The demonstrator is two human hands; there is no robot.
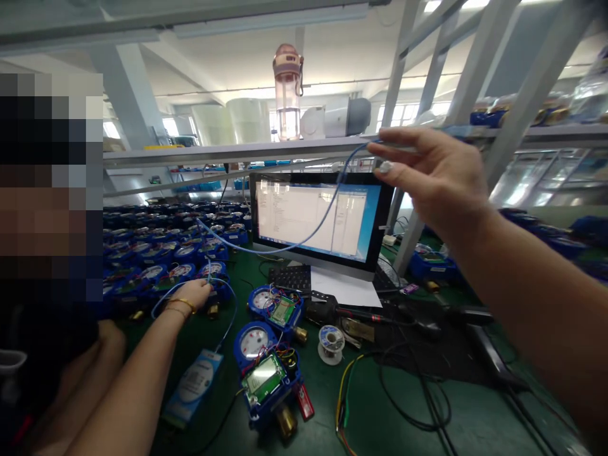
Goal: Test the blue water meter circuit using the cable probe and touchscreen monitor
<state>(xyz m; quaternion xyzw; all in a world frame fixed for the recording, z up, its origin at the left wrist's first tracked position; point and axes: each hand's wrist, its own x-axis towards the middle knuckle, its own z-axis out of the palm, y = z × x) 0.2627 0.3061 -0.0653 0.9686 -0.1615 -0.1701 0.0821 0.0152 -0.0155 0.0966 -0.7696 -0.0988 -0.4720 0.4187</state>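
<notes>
My right hand (437, 168) is raised before the shelf, its fingertips closed on a thin blue cable (304, 240). The cable sags in a curve across the monitor toward the left. Low on the left, my left hand (192, 294), with a gold bracelet at the wrist, has its fingers closed on a looped stretch of blue cable, beside rows of blue meters. A cable runs from there to a blue box with a label (194, 386). Two opened blue meters, a nearer one (266, 373) and a farther one (278, 307), show round dials and green circuit boards.
A monitor (318, 218) stands behind a keyboard (289, 277) and a white sheet (344, 286). A solder spool (331, 345), wires and black cables lie on the green bench. A pink bottle (287, 95) stands on the overhead shelf (213, 152). Another person sits close on the left.
</notes>
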